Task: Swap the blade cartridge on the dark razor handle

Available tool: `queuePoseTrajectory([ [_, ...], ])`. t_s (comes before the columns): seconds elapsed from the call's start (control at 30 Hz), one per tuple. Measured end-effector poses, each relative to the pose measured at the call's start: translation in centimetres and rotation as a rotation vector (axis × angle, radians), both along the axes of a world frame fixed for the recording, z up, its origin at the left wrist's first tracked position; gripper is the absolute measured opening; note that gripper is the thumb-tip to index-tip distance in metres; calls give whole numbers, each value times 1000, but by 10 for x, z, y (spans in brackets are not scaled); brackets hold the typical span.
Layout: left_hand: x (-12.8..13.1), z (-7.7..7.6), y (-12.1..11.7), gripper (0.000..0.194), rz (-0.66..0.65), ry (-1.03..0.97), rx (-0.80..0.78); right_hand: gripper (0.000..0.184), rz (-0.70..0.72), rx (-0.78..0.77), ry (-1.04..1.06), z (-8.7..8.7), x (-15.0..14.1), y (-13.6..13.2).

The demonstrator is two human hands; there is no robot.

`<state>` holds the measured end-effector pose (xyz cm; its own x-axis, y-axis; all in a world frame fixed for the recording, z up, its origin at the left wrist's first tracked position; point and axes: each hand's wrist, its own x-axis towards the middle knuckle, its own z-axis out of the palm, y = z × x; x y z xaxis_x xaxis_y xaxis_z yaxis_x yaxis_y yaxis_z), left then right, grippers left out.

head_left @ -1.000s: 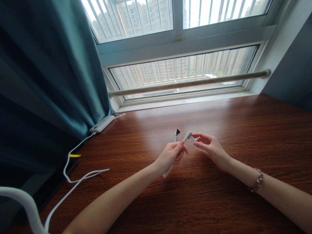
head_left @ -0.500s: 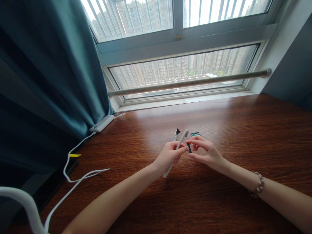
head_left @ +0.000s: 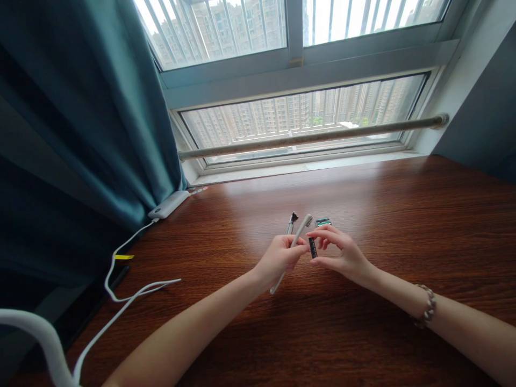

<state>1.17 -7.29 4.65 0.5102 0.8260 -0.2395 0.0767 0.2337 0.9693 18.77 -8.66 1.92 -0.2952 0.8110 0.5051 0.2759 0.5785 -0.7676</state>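
Observation:
My left hand (head_left: pixel 281 253) is closed around a white toothbrush (head_left: pixel 299 233), its bristled head pointing up and away from me. Pinched between the thumb and fingers of my right hand (head_left: pixel 342 251) is a small black razor cartridge (head_left: pixel 313 248), held nearly upright. The left fingertips are right beside this cartridge; whether they touch it I cannot tell. Just beyond the left hand shows a silver razor handle (head_left: pixel 290 223) with a black tip; its lower part is hidden, so I cannot tell if it lies on the table or is held. A green and dark razor cartridge (head_left: pixel 323 221) lies behind the right fingers.
The brown wooden table (head_left: pixel 226 328) reaches to the window sill. At left a white power strip (head_left: pixel 169 205) sits against the blue curtain (head_left: pixel 121 107), with a white cable (head_left: pixel 110 271) running from it. A yellow strip (head_left: pixel 124 257) is near the cable. A metal rail (head_left: pixel 322 137) crosses the window.
The black cartridge has turned slightly in my right fingers, showing more of its face. Both hands and the toothbrush have stayed almost in place.

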Motion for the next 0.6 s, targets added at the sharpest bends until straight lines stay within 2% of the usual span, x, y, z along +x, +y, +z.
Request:
queuePoseTrajectory([
  [0.2, 0, -1, 0, 24, -16, -66, -55, 39, -2, -107, 91, 2, 0, 1],
  [0.33, 0, -1, 0, 25, -21, -115, -36, 33, -66, -335, 288, -2, 3, 5],
  [0.43, 1, -1, 0, 35, -62, -145, 8, 32, -105, -496, 461, -6, 5, 10],
  [0.6, 2, -2, 0, 46, -117, -73, 91, 33, -35, -663, 722, -7, 5, 13],
])
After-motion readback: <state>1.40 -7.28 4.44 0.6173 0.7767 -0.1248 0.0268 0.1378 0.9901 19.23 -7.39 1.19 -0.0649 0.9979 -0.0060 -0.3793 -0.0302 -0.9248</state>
